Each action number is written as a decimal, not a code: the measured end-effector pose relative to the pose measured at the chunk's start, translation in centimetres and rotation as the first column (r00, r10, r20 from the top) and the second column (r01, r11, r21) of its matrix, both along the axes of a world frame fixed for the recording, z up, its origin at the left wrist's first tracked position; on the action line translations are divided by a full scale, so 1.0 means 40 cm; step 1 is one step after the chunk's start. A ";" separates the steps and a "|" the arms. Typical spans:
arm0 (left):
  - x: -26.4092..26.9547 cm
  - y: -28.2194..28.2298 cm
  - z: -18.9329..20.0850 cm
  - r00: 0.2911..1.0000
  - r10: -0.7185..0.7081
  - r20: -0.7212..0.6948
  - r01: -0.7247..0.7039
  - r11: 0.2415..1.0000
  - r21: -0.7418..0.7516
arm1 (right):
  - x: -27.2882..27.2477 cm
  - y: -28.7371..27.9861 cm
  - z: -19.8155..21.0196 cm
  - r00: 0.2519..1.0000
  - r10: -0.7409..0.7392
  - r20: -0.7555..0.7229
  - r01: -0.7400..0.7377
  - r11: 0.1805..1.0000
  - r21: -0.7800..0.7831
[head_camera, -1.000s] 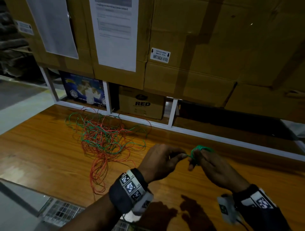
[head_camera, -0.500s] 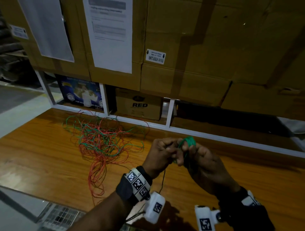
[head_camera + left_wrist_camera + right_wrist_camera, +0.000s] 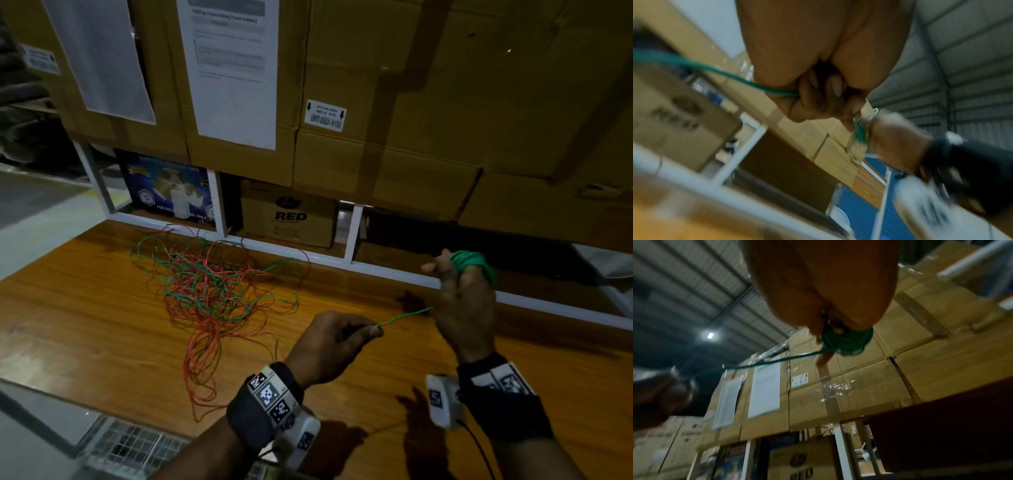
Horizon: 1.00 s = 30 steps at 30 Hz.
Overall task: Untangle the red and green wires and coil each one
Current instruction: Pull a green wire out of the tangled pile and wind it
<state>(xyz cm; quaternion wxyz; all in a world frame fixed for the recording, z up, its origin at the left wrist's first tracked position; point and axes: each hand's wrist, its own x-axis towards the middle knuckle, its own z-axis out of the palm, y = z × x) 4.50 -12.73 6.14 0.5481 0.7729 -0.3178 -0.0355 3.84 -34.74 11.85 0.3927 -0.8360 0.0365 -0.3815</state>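
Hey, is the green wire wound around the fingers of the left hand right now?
No, the green coil sits around the right hand's fingers, while the left hand only pinches the wire's straight stretch.

Dim storeroom, wooden tabletop (image 3: 85, 318), white metal rack frame (image 3: 352, 233), stacked cardboard boxes (image 3: 428, 137) with taped paper sheets (image 3: 233, 72), corrugated roof (image 3: 684, 288), one ceiling lamp (image 3: 710, 335)

Both forearms are bare. The left wrist (image 3: 265, 399) wears a dark fabric band (image 3: 246, 416) carrying a white strip of square black-and-white markers (image 3: 270, 394); a white camera block (image 3: 301, 437) with a marker hangs at its 5 o'clock. The right wrist (image 3: 498, 401) wears a matching band, with a white block (image 3: 442, 399) at its 9 o'clock trailing a thin black cable (image 3: 479, 452).
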 end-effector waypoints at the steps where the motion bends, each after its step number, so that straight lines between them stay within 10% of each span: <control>1: 0.005 0.011 0.009 0.998 0.020 0.056 -0.022 0.999 0.041 | 0.001 -0.004 -0.027 0.996 0.027 -0.081 -0.035 0.995 -0.090; 4: 0.024 0.048 0.039 0.973 0.099 0.207 -0.121 0.988 0.097 | -0.023 -0.011 -0.095 0.929 0.263 -0.261 -0.317 0.929 -0.192; 7: 0.054 0.083 0.067 0.958 0.143 0.248 -0.173 0.980 0.103 | -0.070 0.019 -0.101 0.719 0.521 -0.461 -0.556 0.829 0.069; 10: 0.067 0.094 0.091 0.960 0.061 0.272 -0.104 0.983 0.148 | -0.106 0.069 -0.085 0.390 0.693 -0.607 -0.582 0.696 0.420; 14: 0.079 0.075 0.093 0.972 0.026 0.232 -0.049 0.994 0.094 | -0.126 0.103 -0.082 0.242 0.820 -0.518 -0.588 0.549 0.594; 23: 0.061 0.008 0.059 0.981 -0.123 -0.151 0.063 0.935 -0.350 | -0.141 0.126 0.021 0.247 0.959 0.138 -0.635 0.053 0.770; 30: -0.001 -0.043 0.025 0.965 -0.127 -0.231 0.055 0.954 -0.296 | -0.085 0.124 0.119 0.731 0.550 0.404 -0.566 0.158 0.810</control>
